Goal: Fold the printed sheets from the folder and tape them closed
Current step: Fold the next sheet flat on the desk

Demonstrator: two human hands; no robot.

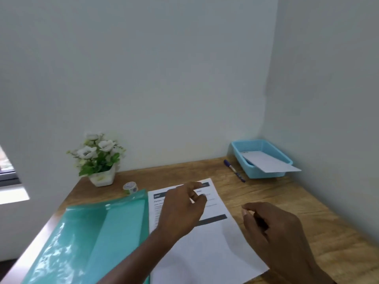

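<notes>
Head: left hand [180, 210], right hand [272, 230] over sheet [205, 253].

From the sheet [205, 253], bare desk [297, 212] lies open from 2 to 4 o'clock, as far as the right wall [328, 99]. At 1 o'clock a pen [234, 170] and a tray [266, 174] just beyond it fill the corner. The folder [92, 232] fills 7 to 10. Tape [130, 187] and a plant [98, 156] stand at 11. A strip at 12 runs free to the back wall [164, 78].
</notes>
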